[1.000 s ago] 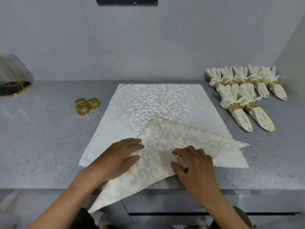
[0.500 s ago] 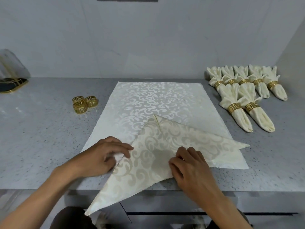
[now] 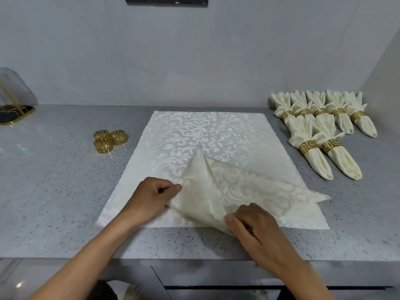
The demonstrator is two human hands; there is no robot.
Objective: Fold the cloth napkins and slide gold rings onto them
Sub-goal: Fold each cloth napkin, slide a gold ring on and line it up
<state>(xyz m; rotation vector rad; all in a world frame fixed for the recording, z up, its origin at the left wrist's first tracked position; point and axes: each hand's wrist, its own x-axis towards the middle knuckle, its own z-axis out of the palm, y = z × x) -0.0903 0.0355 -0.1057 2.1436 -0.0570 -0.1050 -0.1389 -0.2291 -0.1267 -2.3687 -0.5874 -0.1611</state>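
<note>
- Head view — a grey speckled table [image 3: 54, 191] runs from the wall to a front edge near the person, and a pale patterned cloth [image 3: 205, 131] lies flat at its middle, reaching from near the back edge almost to the front edge.
- On the front half of that cloth lies a cream napkin [image 3: 249, 187], partly folded: one long point stretches toward the right edge of the table, and a second flap is folded up over it, its tip pointing toward the back edge.
- The left hand [image 3: 151, 198] pinches the left edge of the folded flap, fingers curled around the fabric.
- The right hand [image 3: 253, 224] grips the napkin's near corner close to the front edge, fingers curled over the cloth.
- Three gold rings [image 3: 109, 140] sit in a tight cluster, touching one another, on the bare table left of the flat cloth.
- Near the back right corner, seven finished napkins [image 3: 320, 131] lie bunched together — five in a row at the back, two in front of them, each with a gold band around it.
- At the far left edge stands a dark tray with a gold rim [image 3: 15, 114], with something clear over it that is only partly in view.
</note>
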